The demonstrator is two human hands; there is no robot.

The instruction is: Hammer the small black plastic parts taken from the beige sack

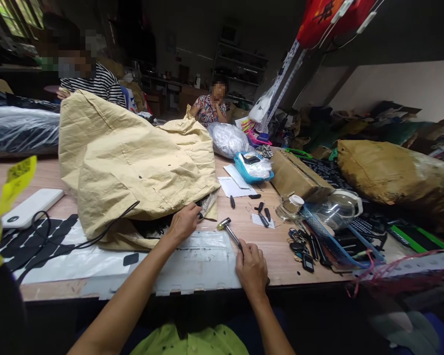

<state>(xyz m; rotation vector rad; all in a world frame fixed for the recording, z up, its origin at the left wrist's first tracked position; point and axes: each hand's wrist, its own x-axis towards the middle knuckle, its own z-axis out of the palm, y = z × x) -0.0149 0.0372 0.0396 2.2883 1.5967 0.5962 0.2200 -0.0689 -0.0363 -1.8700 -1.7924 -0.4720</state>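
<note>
My right hand (252, 268) is closed around the handle of a small hammer (234, 233), whose brass-coloured head hovers over or rests on the table by a grey-white plastic sheet (203, 256). At the mouth of a large beige cloth bag (144, 162), my left hand (185, 223) has its fingers bent together near a small dark piece. What they grip is partly hidden. Dark items and clear plastic show inside the bag's opening. Right of the hammer lie several black key-like pieces (262, 217) and a small white paper (261, 220).
A blue basket (239, 162) holds plastic bags beside a cardboard box (299, 177). To the right are a clear jar (290, 207), car keys (303, 251) and a blue-edged tray (329, 236). A white power bank (33, 208) with a black cable lies left. Two people sit across the table.
</note>
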